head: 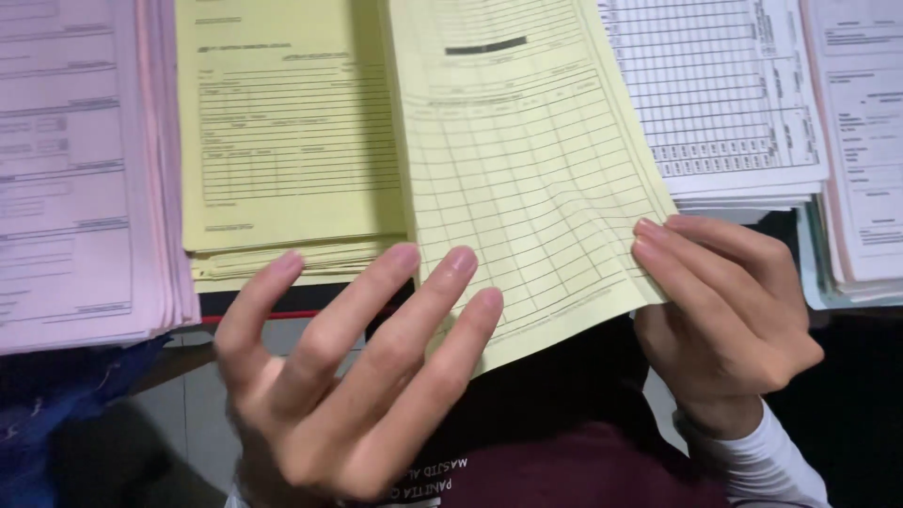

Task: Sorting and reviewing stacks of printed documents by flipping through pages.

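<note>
Closest to the camera is the left hand (353, 376), palm up with fingers spread loose, not gripping anything, fingertips just brushing under the lower edge of a yellow form sheet (527, 179). The right hand (724, 315) pinches that sheet's lower right corner between its fingers. The sheet is thin printed paper with a ruled grid, lifted and slightly curved, hanging out over the table edge. Under it sits a yellow form stack (282, 141), edges a bit fanned. A pink form stack (75, 169) lies just left, a white form stack (724, 94) right, and another paper stack (861, 141) at the far right, maybe pinkish. Stacks sit tightly side by side.
</note>
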